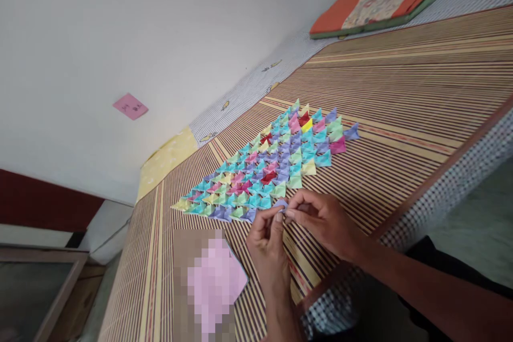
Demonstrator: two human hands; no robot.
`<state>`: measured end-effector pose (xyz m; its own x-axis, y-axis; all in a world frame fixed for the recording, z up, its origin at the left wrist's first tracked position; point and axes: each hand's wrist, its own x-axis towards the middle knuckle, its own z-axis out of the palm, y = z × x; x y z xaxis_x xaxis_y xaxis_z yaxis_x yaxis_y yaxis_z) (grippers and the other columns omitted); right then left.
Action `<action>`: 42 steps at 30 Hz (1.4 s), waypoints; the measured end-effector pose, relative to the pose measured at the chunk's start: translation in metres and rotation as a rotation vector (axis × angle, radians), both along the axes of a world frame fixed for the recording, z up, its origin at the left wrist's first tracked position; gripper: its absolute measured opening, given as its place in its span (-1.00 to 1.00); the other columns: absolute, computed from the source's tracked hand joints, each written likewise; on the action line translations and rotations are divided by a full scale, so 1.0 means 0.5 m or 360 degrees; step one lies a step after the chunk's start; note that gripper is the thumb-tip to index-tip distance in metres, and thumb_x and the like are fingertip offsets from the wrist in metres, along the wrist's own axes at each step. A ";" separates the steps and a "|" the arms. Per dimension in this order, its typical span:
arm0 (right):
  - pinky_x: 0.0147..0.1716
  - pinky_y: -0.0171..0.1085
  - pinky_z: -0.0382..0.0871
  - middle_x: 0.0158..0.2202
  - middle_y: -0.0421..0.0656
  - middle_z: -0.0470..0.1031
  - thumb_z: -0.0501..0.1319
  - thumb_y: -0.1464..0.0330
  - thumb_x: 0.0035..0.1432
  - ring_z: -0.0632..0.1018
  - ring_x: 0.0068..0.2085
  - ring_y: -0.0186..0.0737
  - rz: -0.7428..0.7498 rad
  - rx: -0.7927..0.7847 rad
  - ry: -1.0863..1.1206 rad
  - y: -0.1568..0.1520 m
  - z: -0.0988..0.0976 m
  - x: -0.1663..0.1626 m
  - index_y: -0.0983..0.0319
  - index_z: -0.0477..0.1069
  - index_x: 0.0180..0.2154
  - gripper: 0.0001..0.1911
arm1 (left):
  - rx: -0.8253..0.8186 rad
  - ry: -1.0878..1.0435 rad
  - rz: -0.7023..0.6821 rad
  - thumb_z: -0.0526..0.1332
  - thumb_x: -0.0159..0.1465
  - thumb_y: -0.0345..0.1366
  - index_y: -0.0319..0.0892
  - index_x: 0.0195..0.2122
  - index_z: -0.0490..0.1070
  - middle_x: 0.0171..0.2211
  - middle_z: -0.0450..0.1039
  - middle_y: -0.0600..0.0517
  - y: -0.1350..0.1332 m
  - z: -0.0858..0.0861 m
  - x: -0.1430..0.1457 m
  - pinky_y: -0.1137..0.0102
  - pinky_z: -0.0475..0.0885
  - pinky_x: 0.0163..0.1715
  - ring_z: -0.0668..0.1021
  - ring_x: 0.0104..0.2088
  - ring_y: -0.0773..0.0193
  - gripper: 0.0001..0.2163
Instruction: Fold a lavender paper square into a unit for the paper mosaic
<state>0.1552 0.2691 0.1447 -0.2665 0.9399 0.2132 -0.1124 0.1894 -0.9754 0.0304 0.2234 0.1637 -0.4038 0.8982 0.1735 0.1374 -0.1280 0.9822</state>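
Observation:
Both hands hold a small folded purple paper [281, 203] over the striped mat. My left hand [267, 232] pinches it from the left between thumb and fingers. On the other side, the thumb and fingers of my right hand [323, 219] are closed on its edge. The fingers hide much of the paper. Just beyond them, many small folded paper pieces [262, 168] stand in close rows on the mat, in blue, green, purple, pink, yellow and red. To the left of my left wrist lies pink paper [216, 283], largely hidden by pixelation.
The striped mat [385, 80] covers a bed with a checked cloth edge. A folded orange and floral quilt [385, 0] lies at the far right. A pink note [130, 106] is on the white wall. A framed panel [38, 288] stands at lower left.

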 end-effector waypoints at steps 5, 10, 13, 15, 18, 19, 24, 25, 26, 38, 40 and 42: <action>-0.37 -0.33 0.39 -0.36 -0.18 0.56 0.24 0.34 0.21 0.55 -0.37 -0.26 -0.0042 0.0075 0.0043 0.005 -0.005 0.001 0.21 0.46 -0.38 -0.88 | 0.0006 -0.0267 0.0036 0.39 0.21 -0.18 -0.12 -0.28 0.57 -0.25 0.62 0.02 0.004 -0.009 -0.001 0.35 0.47 -0.07 0.62 -0.17 0.22 -0.85; -0.32 -0.31 0.42 -0.36 -0.17 0.56 0.25 0.35 0.19 0.57 -0.34 -0.24 -0.0080 0.0163 0.0013 0.011 -0.003 0.005 0.21 0.48 -0.39 -0.89 | -0.0052 -0.0152 0.0133 0.41 0.17 -0.15 -0.17 -0.38 0.57 -0.41 0.57 0.05 0.002 0.003 -0.002 0.39 0.49 -0.23 0.60 -0.34 0.25 -0.81; -0.31 -0.30 0.43 -0.37 -0.17 0.56 0.26 0.34 0.18 0.58 -0.32 -0.22 -0.0099 0.0160 0.0020 0.012 -0.002 0.006 0.21 0.49 -0.40 -0.89 | -0.0022 -0.0187 0.0170 0.44 0.12 -0.15 -0.19 -0.41 0.58 -0.44 0.57 0.04 0.005 0.008 0.004 0.39 0.51 -0.26 0.60 -0.36 0.25 -0.80; -0.29 -0.29 0.44 -0.34 -0.16 0.57 0.27 0.33 0.17 0.58 -0.29 -0.20 -0.0094 0.0128 0.0047 0.012 -0.004 0.005 0.21 0.49 -0.40 -0.88 | 0.0011 -0.0216 0.0208 0.46 0.10 -0.15 -0.20 -0.42 0.57 -0.46 0.57 0.03 0.007 0.006 0.008 0.40 0.51 -0.29 0.59 -0.38 0.27 -0.78; -0.23 -0.26 0.45 -0.28 -0.13 0.58 0.28 0.32 0.17 0.59 -0.24 -0.17 -0.0058 0.0069 0.0075 0.012 -0.007 0.004 0.22 0.50 -0.40 -0.88 | 0.0045 -0.0256 0.0271 0.46 0.10 -0.15 -0.22 -0.43 0.56 -0.46 0.58 0.02 0.009 0.000 0.012 0.42 0.52 -0.32 0.59 -0.41 0.29 -0.77; -0.21 -0.25 0.45 -0.27 -0.13 0.57 0.29 0.32 0.17 0.59 -0.23 -0.17 -0.0050 0.0055 0.0083 0.012 -0.008 0.003 0.22 0.49 -0.40 -0.88 | 0.0048 -0.0266 0.0279 0.46 0.10 -0.16 -0.22 -0.42 0.55 -0.45 0.59 0.01 0.009 -0.003 0.013 0.42 0.52 -0.32 0.60 -0.41 0.29 -0.77; -0.19 -0.25 0.45 -0.28 -0.13 0.56 0.30 0.34 0.15 0.58 -0.23 -0.18 -0.0065 0.0032 0.0144 0.014 -0.015 -0.001 0.22 0.49 -0.41 -0.89 | 0.0071 -0.0290 0.0260 0.45 0.14 -0.22 -0.23 -0.39 0.52 -0.43 0.60 0.00 0.010 -0.015 0.015 0.41 0.53 -0.29 0.62 -0.39 0.29 -0.80; -0.20 -0.25 0.46 -0.28 -0.14 0.56 0.30 0.34 0.14 0.58 -0.23 -0.18 -0.0070 0.0024 0.0154 0.014 -0.016 -0.002 0.21 0.48 -0.41 -0.90 | 0.0084 -0.0301 0.0269 0.45 0.14 -0.24 -0.23 -0.39 0.51 -0.44 0.60 0.01 0.011 -0.016 0.017 0.42 0.53 -0.30 0.62 -0.40 0.30 -0.81; -0.22 -0.26 0.46 -0.29 -0.14 0.56 0.30 0.34 0.14 0.58 -0.25 -0.19 -0.0076 0.0009 0.0163 0.015 -0.017 -0.004 0.21 0.47 -0.41 -0.90 | 0.0098 -0.0314 0.0285 0.45 0.13 -0.25 -0.23 -0.40 0.50 -0.45 0.59 0.01 0.012 -0.017 0.019 0.43 0.53 -0.30 0.62 -0.40 0.30 -0.81; -0.38 -0.30 0.47 -0.44 -0.17 0.59 0.32 0.30 0.09 0.60 -0.38 -0.22 0.0030 -0.0188 0.0117 0.026 -0.004 0.011 0.22 0.46 -0.37 -0.87 | 0.0072 -0.0196 0.0047 0.45 0.14 -0.27 -0.17 -0.21 0.52 -0.30 0.61 0.00 0.008 -0.017 -0.005 0.42 0.53 -0.20 0.65 -0.27 0.26 -0.77; -0.38 -0.31 0.47 -0.46 -0.19 0.58 0.31 0.30 0.09 0.60 -0.39 -0.23 0.0035 -0.0180 0.0121 0.026 -0.002 0.012 0.23 0.47 -0.36 -0.88 | 0.0116 -0.0090 0.0055 0.45 0.15 -0.28 -0.16 -0.22 0.54 -0.32 0.60 0.02 0.006 -0.016 -0.008 0.43 0.53 -0.23 0.64 -0.29 0.27 -0.79; -0.38 -0.32 0.46 -0.46 -0.19 0.57 0.31 0.31 0.10 0.59 -0.40 -0.24 0.0037 -0.0164 0.0127 0.025 -0.001 0.012 0.23 0.48 -0.35 -0.88 | 0.0127 -0.0004 0.0075 0.43 0.17 -0.27 -0.16 -0.27 0.56 -0.36 0.60 0.03 0.005 -0.015 -0.008 0.45 0.52 -0.26 0.63 -0.33 0.28 -0.85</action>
